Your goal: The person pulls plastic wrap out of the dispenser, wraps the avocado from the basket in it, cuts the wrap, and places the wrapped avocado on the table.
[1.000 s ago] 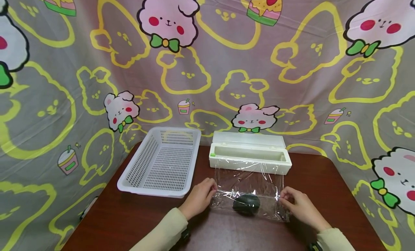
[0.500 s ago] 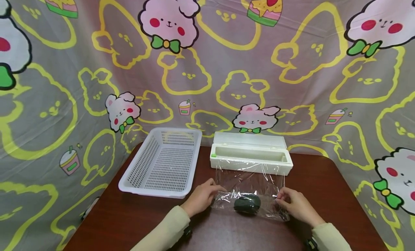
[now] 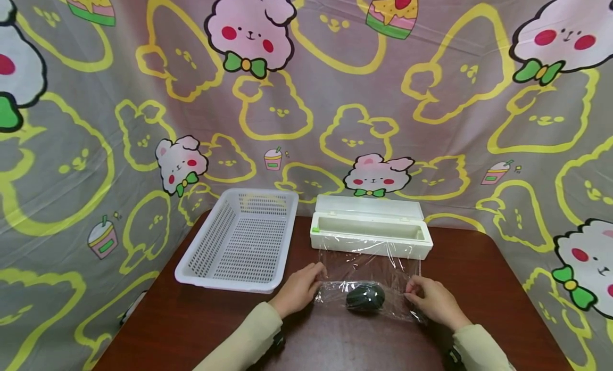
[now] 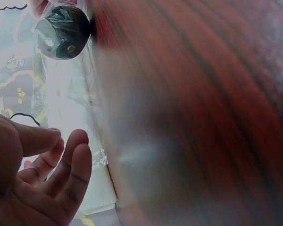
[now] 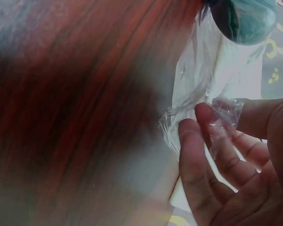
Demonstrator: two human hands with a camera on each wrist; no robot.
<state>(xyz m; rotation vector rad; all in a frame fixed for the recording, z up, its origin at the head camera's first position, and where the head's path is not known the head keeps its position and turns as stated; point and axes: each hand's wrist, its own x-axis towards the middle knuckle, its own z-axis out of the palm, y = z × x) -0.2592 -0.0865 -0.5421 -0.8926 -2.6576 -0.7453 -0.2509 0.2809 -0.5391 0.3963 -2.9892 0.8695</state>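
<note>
A dark green avocado (image 3: pixel 365 297) lies on the table under and within clear plastic wrap (image 3: pixel 397 302). In the left wrist view the avocado (image 4: pixel 63 33) shows a small round stem scar through the film. The wrap stretches from the white dispenser box (image 3: pixel 371 246) toward the person. My left hand (image 3: pixel 299 290) is at the wrap's left edge, thumb and a finger meeting there; the contact is partly hidden. My right hand (image 3: pixel 436 302) pinches the wrap's right edge, and crumpled film shows between thumb and finger of the right hand (image 5: pixel 231 155) in the right wrist view.
The dispenser's lid (image 3: pixel 369 205) stands raised at the back, and a green slider (image 3: pixel 315 230) sits at its left end. A white perforated basket (image 3: pixel 239 243) stands on the left of the brown table (image 3: pixel 330 344). A printed curtain (image 3: pixel 306 94) hangs close behind.
My left fingers have spread over the film and come together again at its edge. My right hand has shifted slightly inward. The film's near edge has drawn up closer round the avocado.
</note>
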